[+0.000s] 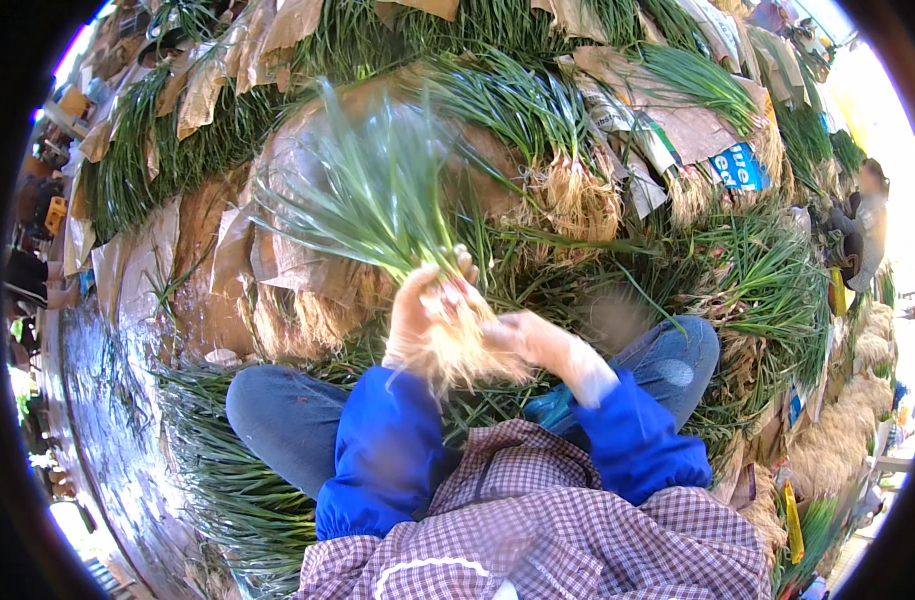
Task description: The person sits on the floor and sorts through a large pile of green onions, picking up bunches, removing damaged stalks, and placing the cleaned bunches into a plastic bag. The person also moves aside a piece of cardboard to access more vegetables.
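Observation:
My left hand (415, 311) grips a bunch of spring onions (409, 225) at its reddish-white bulbs, with the green leaves fanned away from me and blurred. Pale roots of the bunch hang towards my lap. Against those roots is my right hand (514, 337), its fingers bent and blurred; whether they grip any roots I cannot tell. Beyond and to the right lies another bunch of spring onions (570, 180), its roots towards me. Loose green leaves and onions cover the floor around my crossed legs.
Brown paper sheets (296, 259) lie over rooted bunches at the left. A printed sack (697, 139) carries a bunch at the upper right. A loose pile of spring onions (757, 277) is at the right. Wet floor (112, 420) shows at the left; a person (866, 225) is at the far right.

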Demonstrator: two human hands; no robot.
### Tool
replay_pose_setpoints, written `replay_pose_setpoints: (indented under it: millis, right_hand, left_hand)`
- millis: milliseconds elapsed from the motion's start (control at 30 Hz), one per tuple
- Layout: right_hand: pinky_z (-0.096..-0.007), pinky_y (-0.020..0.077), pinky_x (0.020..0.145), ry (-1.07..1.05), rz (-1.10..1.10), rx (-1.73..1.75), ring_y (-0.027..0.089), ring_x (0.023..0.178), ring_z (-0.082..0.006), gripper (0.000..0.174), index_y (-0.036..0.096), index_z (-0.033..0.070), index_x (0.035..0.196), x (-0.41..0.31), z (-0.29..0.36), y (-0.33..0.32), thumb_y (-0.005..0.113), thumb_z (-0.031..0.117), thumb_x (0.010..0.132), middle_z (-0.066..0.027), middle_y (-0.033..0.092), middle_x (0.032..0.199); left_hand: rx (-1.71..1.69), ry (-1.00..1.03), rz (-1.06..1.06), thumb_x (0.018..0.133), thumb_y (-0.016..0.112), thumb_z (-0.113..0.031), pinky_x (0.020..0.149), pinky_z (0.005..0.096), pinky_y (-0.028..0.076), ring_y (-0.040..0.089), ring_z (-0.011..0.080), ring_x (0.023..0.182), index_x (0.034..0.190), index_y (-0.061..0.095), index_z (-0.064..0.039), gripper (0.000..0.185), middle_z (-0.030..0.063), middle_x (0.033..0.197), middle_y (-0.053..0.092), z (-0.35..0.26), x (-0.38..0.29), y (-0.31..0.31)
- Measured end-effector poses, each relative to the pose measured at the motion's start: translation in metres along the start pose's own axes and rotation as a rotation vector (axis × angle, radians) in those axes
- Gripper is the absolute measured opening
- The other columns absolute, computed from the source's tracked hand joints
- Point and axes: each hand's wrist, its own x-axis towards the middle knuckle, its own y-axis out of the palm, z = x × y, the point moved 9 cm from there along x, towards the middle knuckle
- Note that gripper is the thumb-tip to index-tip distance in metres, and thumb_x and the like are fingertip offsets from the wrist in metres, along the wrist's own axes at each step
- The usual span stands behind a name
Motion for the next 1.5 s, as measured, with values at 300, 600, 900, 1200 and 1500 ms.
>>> replay_pose_setpoints:
  millis: [300,600,900,1200,1500]
  right_hand:
    - [-0.0271,0.0514,0.055,-0.793,0.326,-0.557,0.062,0.058,-0.0117,0.021,0.062,0.0,0.096,-0.161,0.065,-0.011,0.058,0.019,0.092,-0.0088,0.062,0.08]
    - [-0.0331,0.0369,0.091,-0.84,-0.185,-0.297,0.047,0.104,-0.0253,0.038,0.051,-0.001,0.125,-0.116,0.117,-0.022,0.057,0.02,0.093,-0.0147,0.05,0.116]
    - [-0.021,0.0419,0.051,-0.441,-0.084,-0.304,0.045,0.054,-0.0091,0.02,0.059,0.005,0.1,-0.088,0.084,-0.046,0.049,0.022,0.1,0.001,0.048,0.066]
    - [-0.0253,0.0456,0.054,0.006,-0.156,-0.51,0.055,0.058,-0.011,0.035,0.059,0.007,0.113,-0.017,0.005,-0.123,0.055,0.036,0.094,-0.0014,0.06,0.08]
    - [-0.0257,0.0426,0.051,0.206,-0.086,-0.655,0.054,0.057,-0.0135,0.035,0.058,0.009,0.106,0.049,-0.033,-0.097,0.055,0.04,0.092,-0.0055,0.062,0.081]
  left_hand:
    - [-0.275,-0.071,0.407,0.084,0.067,-0.02,0.08,0.0429,0.056,0.066,0.0259,0.088,0.116,0.058,-0.002,0.037,0.0113,0.102,0.066,-0.039,-0.013,0.097]
    - [-0.04,0.292,0.548,0.084,0.065,-0.021,0.069,0.0302,0.055,0.066,0.0152,0.075,0.107,0.063,-0.002,0.03,0.0071,0.089,0.069,-0.055,-0.142,0.193]
    - [0.429,1.049,-0.008,0.086,0.06,-0.023,0.075,0.032,0.054,0.065,0.0163,0.078,0.113,0.062,0.001,0.036,0.0087,0.097,0.069,-0.205,-0.367,0.042]
    - [0.001,0.918,-0.592,0.089,0.059,-0.021,0.088,0.0408,0.049,0.054,0.0269,0.111,0.127,0.049,0.003,0.046,0.0168,0.124,0.056,-0.135,-0.448,-0.375]
    - [0.44,0.143,-1.421,0.081,0.076,-0.035,0.074,0.0389,0.053,0.067,0.0248,0.089,0.103,0.066,-0.003,0.04,0.0117,0.093,0.07,-0.093,-0.587,-0.476]
